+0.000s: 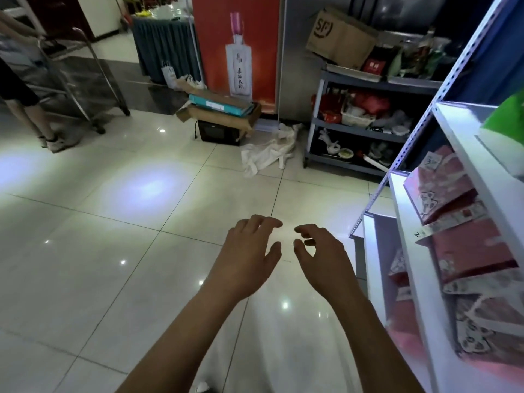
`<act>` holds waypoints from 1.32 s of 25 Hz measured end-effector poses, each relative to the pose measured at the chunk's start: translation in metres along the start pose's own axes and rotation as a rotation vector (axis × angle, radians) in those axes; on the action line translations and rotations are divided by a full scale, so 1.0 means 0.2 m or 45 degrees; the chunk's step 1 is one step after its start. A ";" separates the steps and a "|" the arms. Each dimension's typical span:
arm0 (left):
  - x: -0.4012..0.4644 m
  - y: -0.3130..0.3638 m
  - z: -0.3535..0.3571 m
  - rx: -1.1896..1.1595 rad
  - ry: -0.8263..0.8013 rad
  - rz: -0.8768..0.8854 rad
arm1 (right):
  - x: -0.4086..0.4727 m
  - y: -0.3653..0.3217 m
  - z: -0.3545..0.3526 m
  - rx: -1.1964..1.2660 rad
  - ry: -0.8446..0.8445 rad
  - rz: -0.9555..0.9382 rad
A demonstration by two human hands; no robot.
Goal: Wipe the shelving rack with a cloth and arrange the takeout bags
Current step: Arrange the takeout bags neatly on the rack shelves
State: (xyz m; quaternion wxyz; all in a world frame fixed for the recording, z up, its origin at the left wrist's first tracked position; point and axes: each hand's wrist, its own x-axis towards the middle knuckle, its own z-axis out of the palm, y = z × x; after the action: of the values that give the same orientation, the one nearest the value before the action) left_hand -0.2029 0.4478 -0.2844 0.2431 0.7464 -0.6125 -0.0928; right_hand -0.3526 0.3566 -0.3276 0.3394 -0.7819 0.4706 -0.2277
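1. Shelving rack [408,251]: white boards on a perforated metal upright, just right of the right hand [320,253]; it runs from the lower right corner up and away past the fingertips.
2. Takeout bags [453,205]: pink-red, printed, with paper slips stuck on. They stand or lean in a row on the rack's shelves, right of the right hand and apart from it. The nearest ones are blurred. A green item [507,117] sits on a higher shelf.
3. Hands: both empty, palms down over the tiled floor [113,222]. Left hand [249,251] has loosely spread, slightly curled fingers. Right hand is curled more, thumb and forefinger near each other but gripping nothing. The two hands are close together, not touching. Neither touches the rack.
4. White cloth [266,151]: crumpled on the floor, well ahead of the hands.
5. Grey utility cart [368,131]: beyond the cloth, ahead and right of the hands, shelves full of mixed items; a cardboard box [340,38] sits on top.
6. Red poster [238,52] showing a bottle: far ahead, with stacked boxes [221,107] at its foot.
7. Far left of the left hand: another person's legs [25,109] beside a metal trolley [85,80].
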 end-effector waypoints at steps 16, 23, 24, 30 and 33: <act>1.46 -0.37 -0.03 -0.204 -0.345 0.677 | 0.97 -0.12 0.00 -0.042 0.642 0.517; 2.06 -0.03 0.12 -0.200 -0.387 1.030 | 1.30 0.07 -0.35 -0.068 0.973 0.676; 2.14 0.03 0.14 -0.195 -0.399 1.078 | 1.34 0.10 -0.41 -0.064 1.018 0.697; 2.58 0.27 0.23 -0.294 -0.335 1.247 | 1.61 0.17 -0.70 -0.113 1.167 0.713; 2.71 0.43 0.30 -0.357 -0.372 1.343 | 1.66 0.17 -0.84 -0.208 1.208 0.735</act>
State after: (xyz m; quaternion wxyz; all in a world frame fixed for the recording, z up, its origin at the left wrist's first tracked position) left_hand -0.1779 -0.0980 -0.2088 0.2663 0.2794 -0.9116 -0.1416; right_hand -0.3361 -0.0040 -0.2287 0.0773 -0.4571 0.7828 -0.4152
